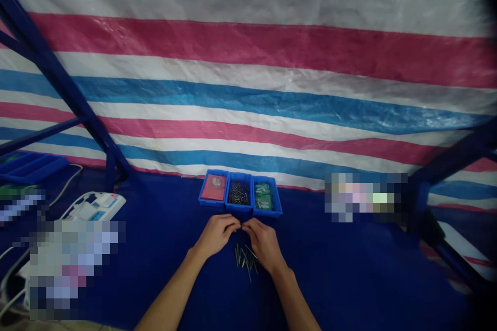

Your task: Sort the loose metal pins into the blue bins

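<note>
My left hand (219, 232) and my right hand (264, 240) meet fingertip to fingertip above the blue table. Both are closed in a pinch, and a tiny dark thing seems to sit between the fingertips, too small to name. Just below them lies a loose pile of thin, yellowish metal pins (244, 258). Beyond my hands stand three joined blue bins. The left bin (213, 202) holds something flat and pink, the middle bin (239, 208) many dark, thin metal pieces, and the right bin (267, 212) green pieces with clear bits on them.
A white power strip (97, 207) with a red light lies at the left, with cables near it. Blue metal frame bars (73, 88) slant at both sides. A striped tarp (272, 114) hangs behind the table (155, 227). Blurred patches hide things at left and right.
</note>
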Tool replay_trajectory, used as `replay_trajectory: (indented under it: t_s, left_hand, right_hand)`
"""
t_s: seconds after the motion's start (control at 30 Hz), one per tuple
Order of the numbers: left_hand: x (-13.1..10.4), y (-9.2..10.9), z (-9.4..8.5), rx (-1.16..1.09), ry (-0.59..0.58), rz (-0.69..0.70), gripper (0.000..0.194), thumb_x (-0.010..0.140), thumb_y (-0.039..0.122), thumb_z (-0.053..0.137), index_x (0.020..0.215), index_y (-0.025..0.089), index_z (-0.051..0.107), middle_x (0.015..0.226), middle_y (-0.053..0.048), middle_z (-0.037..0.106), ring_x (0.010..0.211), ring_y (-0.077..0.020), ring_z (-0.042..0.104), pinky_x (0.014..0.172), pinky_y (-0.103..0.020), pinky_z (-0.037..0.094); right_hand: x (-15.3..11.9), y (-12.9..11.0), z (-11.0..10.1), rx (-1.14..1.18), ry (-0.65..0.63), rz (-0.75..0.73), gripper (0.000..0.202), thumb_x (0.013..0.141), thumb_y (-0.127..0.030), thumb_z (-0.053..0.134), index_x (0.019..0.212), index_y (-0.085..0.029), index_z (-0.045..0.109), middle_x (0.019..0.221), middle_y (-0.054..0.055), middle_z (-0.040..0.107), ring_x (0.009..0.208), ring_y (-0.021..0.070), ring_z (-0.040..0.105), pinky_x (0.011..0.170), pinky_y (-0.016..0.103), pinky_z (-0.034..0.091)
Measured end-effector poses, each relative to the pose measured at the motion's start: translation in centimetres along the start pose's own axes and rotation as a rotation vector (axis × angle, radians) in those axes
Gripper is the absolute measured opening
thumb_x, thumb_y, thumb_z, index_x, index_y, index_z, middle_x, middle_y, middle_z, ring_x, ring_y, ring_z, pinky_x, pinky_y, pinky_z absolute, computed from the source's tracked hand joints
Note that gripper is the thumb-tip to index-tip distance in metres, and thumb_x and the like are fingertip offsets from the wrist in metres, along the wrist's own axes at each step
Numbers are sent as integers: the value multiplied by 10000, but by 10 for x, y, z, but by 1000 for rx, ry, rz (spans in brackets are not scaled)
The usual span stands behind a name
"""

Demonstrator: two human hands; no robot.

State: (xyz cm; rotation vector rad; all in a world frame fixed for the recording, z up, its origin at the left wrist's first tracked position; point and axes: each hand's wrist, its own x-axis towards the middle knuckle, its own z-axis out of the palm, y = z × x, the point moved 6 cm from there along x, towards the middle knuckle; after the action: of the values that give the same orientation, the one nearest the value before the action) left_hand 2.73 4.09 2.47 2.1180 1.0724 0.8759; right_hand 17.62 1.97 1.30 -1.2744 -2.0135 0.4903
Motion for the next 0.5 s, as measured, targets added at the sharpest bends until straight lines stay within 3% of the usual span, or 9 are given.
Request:
replay_trajectory:
  t_s: [0.5]
  left_hand:
    - [0,0,-1,-23,12,-3,273,979,223,509,780,176,690,767,-22,659,731,-147,606,708,-242,423]
  right_hand:
    - [1,4,4,-118,-64,56,401,1064,-347,353,729,-217,530,652,7,634,586,149,605,597,241,332]
